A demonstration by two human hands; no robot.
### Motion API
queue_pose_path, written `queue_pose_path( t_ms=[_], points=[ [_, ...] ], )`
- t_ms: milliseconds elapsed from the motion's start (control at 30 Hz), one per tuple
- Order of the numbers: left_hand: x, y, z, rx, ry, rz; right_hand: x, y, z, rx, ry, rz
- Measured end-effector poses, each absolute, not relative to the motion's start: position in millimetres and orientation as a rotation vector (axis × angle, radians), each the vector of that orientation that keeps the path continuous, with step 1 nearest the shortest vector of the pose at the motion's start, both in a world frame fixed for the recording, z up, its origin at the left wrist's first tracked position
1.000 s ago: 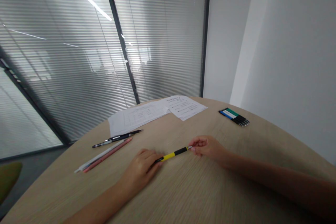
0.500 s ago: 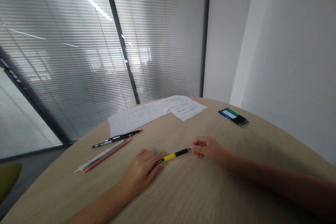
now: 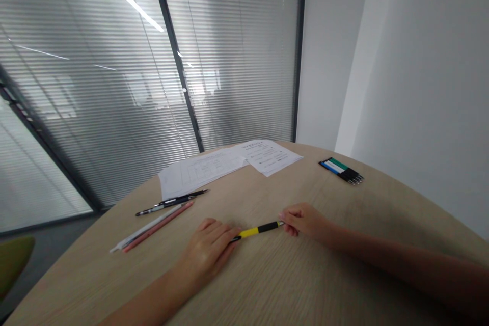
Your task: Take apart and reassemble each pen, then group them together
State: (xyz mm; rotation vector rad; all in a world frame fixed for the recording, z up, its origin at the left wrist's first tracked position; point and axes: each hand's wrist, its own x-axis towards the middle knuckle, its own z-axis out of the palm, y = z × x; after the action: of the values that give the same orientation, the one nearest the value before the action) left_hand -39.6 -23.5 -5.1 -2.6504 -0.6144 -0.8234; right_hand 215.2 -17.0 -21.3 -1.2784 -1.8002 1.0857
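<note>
A yellow pen [image 3: 250,233] with a black grip lies slanted between my two hands, low over the middle of the table [image 3: 282,285]. My left hand [image 3: 212,247] is closed on its black clip end, fingers together and palm down. The thumb and fingertips of my right hand [image 3: 300,218] pinch the silver tip at the other end. My fingers hide both ends of the pen in part.
To the left lie black pens [image 3: 171,202], with a white pen [image 3: 147,226] and a pink pen [image 3: 160,225] beside them. Printed sheets [image 3: 202,169] rest at the back. Several pens with green, white and blue barrels [image 3: 341,169] sit in a row at the right.
The pen has shifted slightly to the right and towards me, along with both hands. My right fingers have closed round its tip.
</note>
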Motion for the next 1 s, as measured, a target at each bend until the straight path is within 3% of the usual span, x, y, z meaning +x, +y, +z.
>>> queue_pose_path(
  t_ms=[567, 1000],
  points=[
    [-35.7, -24.4, 2.5, -2.668, -0.686, -0.854, 215.4, -18.8, -16.9, -1.132, -1.820, 1.183],
    [-39.6, -23.4, -4.5, -2.746, -0.659, -0.862, 217.9, -18.6, -15.6, -1.146, -1.900, 1.024]
  ],
)
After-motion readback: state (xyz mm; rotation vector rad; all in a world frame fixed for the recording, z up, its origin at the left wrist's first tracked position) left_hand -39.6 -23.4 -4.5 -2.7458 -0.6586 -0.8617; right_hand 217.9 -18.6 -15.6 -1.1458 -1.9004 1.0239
